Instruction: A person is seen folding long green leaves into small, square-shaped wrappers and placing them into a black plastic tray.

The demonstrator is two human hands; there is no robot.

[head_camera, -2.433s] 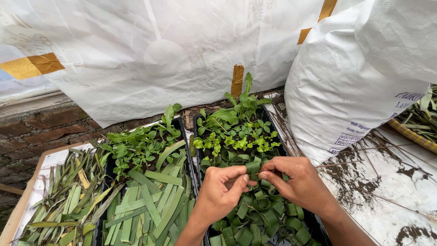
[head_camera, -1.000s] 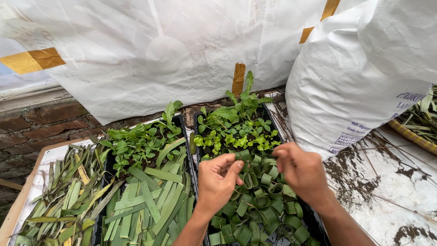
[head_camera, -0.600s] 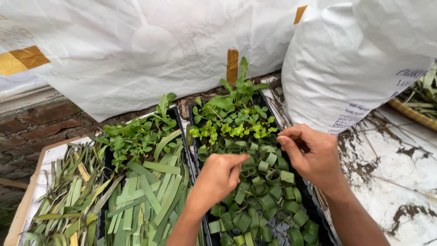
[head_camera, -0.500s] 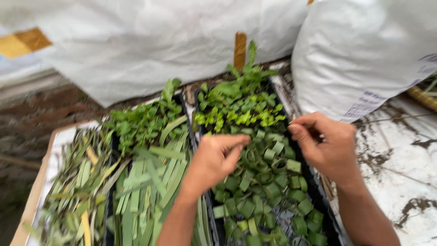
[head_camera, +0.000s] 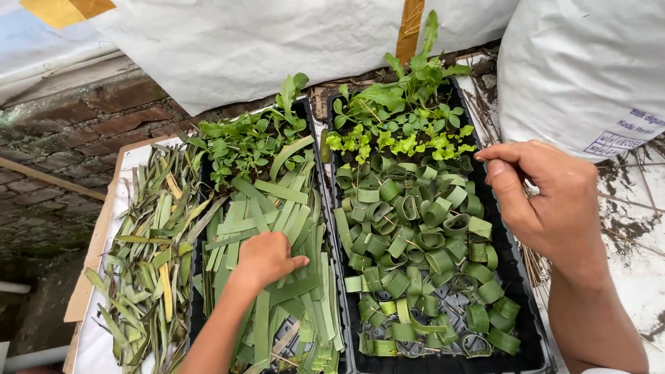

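Outdoor spot, low work surface (head_camera: 641, 277) white, stained with dark soil at right; brick paving (head_camera: 62, 138) at left. White sacks behind: a big sheet-like one (head_camera: 228, 48) with yellow-brown tape, and a full sack (head_camera: 589, 62) at right. Two black seedling trays side by side. Left tray (head_camera: 325, 228) carries flat cut leaf strips (head_camera: 277, 208), seedlings (head_camera: 242, 138) at its far end. Right tray (head_camera: 516, 277) holds leaf strips rolled into rings (head_camera: 415, 235), seedlings (head_camera: 402, 118) at the back. Loose pile of leaf trimmings (head_camera: 145, 249) on white board left of the trays. Left hand (head_camera: 267, 257) palm down on the flat strips, fingers curled, pressing into them; grip unclear. Right hand (head_camera: 547, 197) hovers over the right tray's right edge, fingers bunched together, thumb against fingertips; can't tell if anything is pinched.
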